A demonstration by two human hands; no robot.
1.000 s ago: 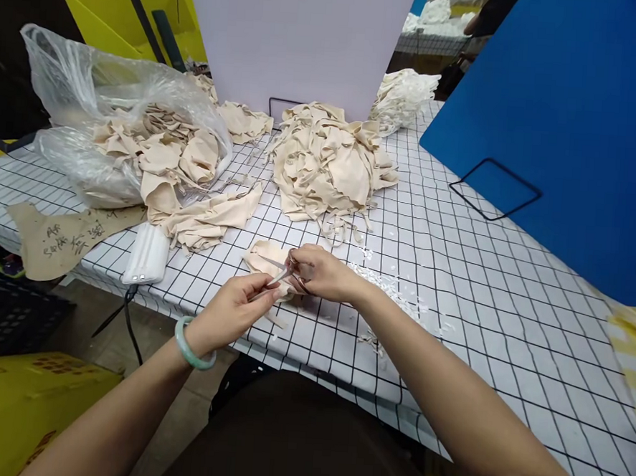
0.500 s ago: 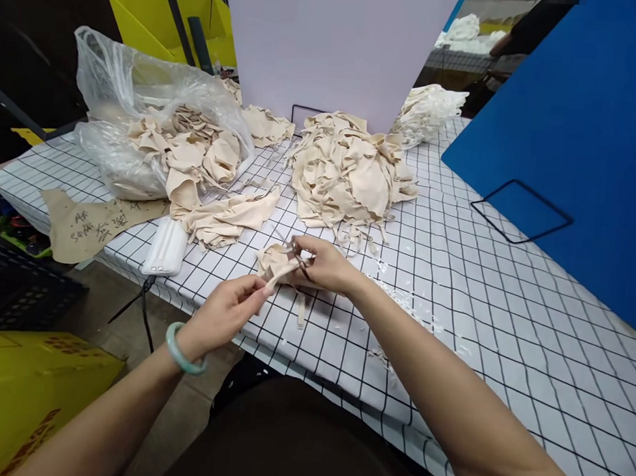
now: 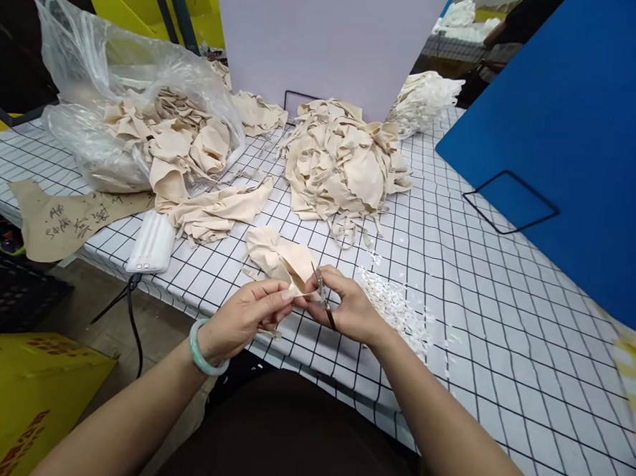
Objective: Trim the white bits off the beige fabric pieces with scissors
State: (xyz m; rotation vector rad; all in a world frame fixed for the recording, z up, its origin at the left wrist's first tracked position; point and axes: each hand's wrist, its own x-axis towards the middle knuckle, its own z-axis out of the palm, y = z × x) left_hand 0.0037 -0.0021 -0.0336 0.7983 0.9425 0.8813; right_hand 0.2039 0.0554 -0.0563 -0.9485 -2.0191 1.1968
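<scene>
My left hand [image 3: 248, 316] pinches the edge of a beige fabric piece [image 3: 279, 257] that lies on the grid-patterned table [image 3: 480, 312]. My right hand [image 3: 346, 308] holds small thread snips [image 3: 322, 299] with the blades pointing up at the fabric edge between both hands. A green bangle [image 3: 203, 349] is on my left wrist. White trimmings [image 3: 394, 307] are scattered just right of my right hand.
A heap of beige fabric pieces [image 3: 344, 160] lies behind. A clear plastic bag [image 3: 126, 104] of more pieces sits at the left, with a brown paper pattern [image 3: 65, 219] and a white power strip [image 3: 153, 246]. A blue board [image 3: 572, 138] stands right, a white board [image 3: 330, 38] behind.
Both hands have come nearer to the table's front edge. The fabric piece now lies spread flatter on the table, and the snips point up at its edge.
</scene>
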